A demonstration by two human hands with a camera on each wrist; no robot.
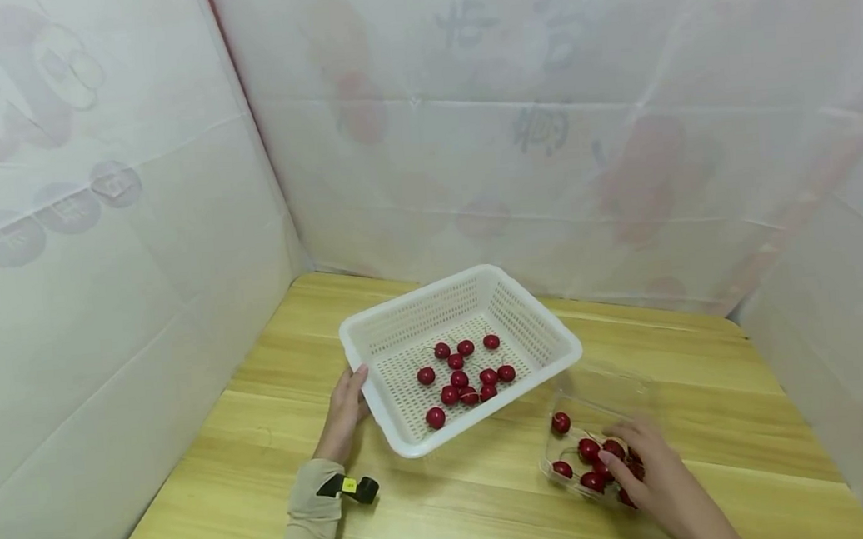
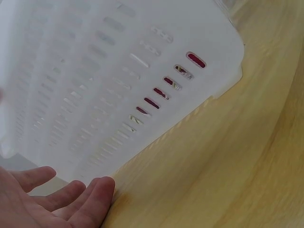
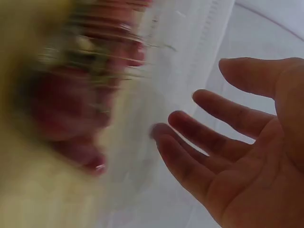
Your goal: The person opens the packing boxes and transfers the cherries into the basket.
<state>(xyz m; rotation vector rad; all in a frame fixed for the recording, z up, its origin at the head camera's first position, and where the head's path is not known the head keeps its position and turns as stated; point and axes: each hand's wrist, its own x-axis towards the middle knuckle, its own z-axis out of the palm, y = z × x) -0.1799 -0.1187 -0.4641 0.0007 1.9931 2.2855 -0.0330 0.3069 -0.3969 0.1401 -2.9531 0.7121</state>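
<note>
A white perforated plastic basket (image 1: 397, 312) sits mid-table in the head view, with several red cherries (image 1: 458, 379) on its floor. My left hand (image 1: 345, 409) holds the basket's left side, thumb over the rim and the other fingers outside the wall. In the left wrist view those fingers (image 2: 95, 202) curve loosely near the basket's lower edge. Above a clear plastic box (image 1: 548, 453) of cherries with stems, my right hand (image 1: 652, 471) hovers. The right wrist view shows its fingers apart with nothing between them; the cherries (image 3: 66, 104) there are blurred.
The box's clear lid (image 1: 612, 382) lies behind it, close to the basket's right corner. The wooden table (image 1: 256, 449) is enclosed by pale printed sheets (image 1: 425, 178) at the back and both sides. A black strap with a small device (image 1: 352, 485) is on the left wrist.
</note>
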